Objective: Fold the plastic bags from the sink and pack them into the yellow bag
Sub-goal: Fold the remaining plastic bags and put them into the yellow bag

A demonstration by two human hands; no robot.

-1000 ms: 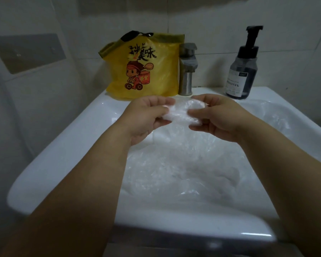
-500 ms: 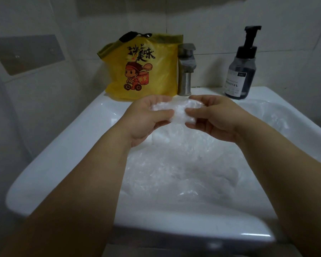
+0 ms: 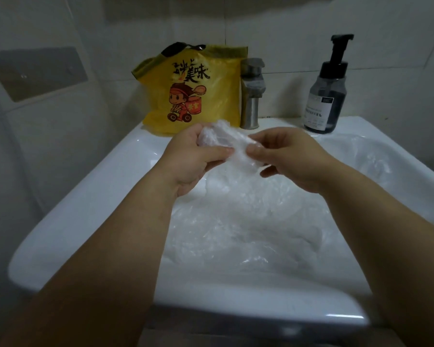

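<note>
White tiles [image 3: 298,41] back the sink [image 3: 95,196], heaped with clear plastic bags [image 3: 248,221]. Above it our left hand [image 3: 193,159] and right hand [image 3: 296,156] each hold a grip pinched on one crumpled bag [image 3: 223,140]; the yellow bag [image 3: 218,96] stands on its rear rim.

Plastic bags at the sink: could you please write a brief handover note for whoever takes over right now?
Left hand pinches one end of a small folded clear bag above the sink.
Right hand pinches its other end.
Yellow bag stands on the sink's back ledge, left of the tap; contents unseen.
Done: this bag is folded small, not yet packed.
Left: pack it, then fold and pack the clear bags piled in the basin.
</note>
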